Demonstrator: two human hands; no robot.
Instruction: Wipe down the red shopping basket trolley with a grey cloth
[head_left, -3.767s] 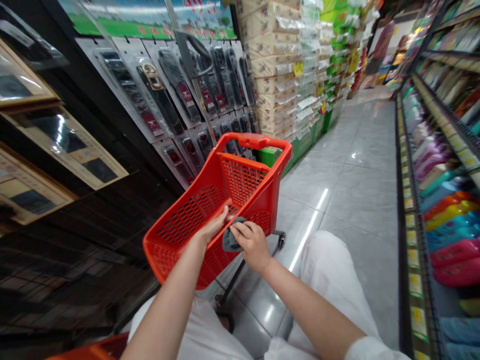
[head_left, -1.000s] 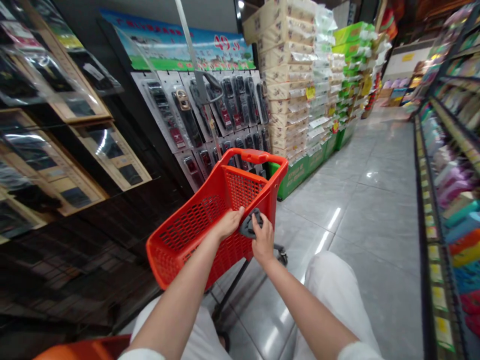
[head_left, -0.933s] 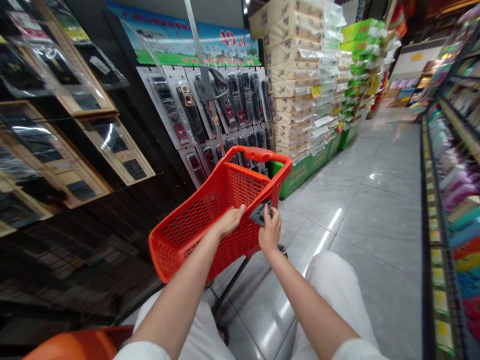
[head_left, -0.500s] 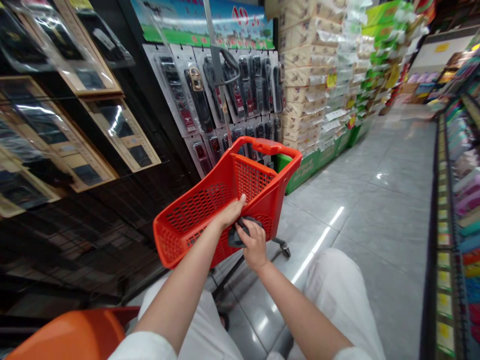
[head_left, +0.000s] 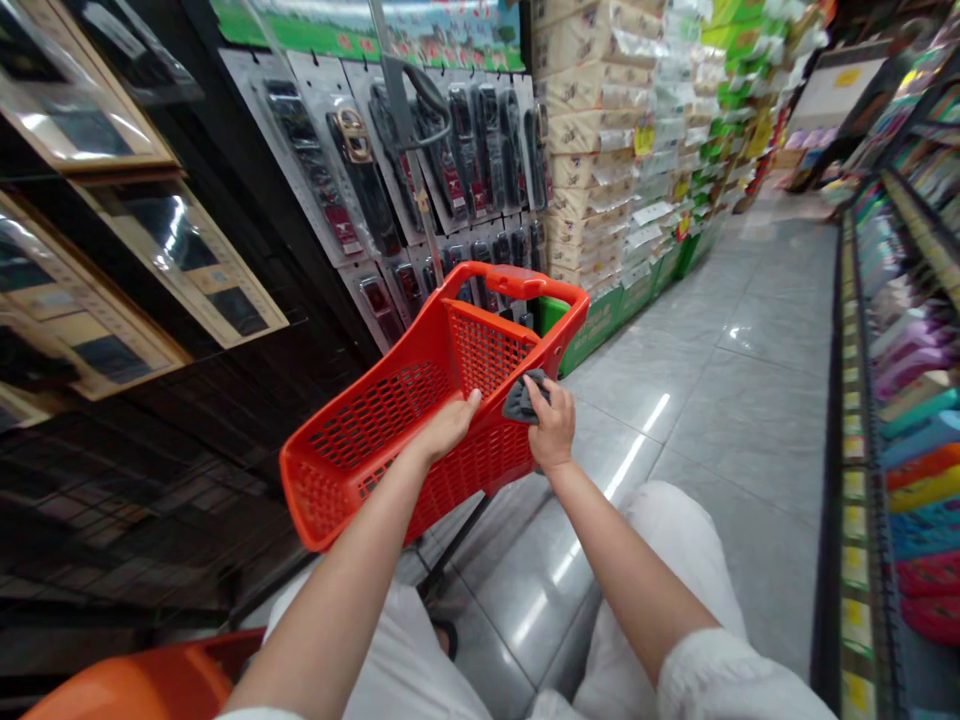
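A red plastic shopping cart [head_left: 420,490] with mesh sides stands before me, its basket tilted across the view. My left hand [head_left: 450,425] grips the near top rim, thumb pointing up the rim and the fingers partly hidden. Further up that side, my right hand [head_left: 553,425] is closed on a dark grey cloth [head_left: 523,398], which is bunched against the cart's outer side just below the rim. A red mesh flap [head_left: 491,345] spans the cart near its handle [head_left: 517,282].
Packaged belts [head_left: 367,190] hang behind the cart. Stacked boxes [head_left: 592,170] line the aisle beyond. On the right runs a shelf of colourful goods [head_left: 922,480]. An orange object [head_left: 142,685] is at lower left. A person [head_left: 862,110] is far down the aisle.
My right hand has moved the cloth up and to the right along the cart's side, away from my left hand. The left hand keeps its place on the rim. The view has shifted slightly.
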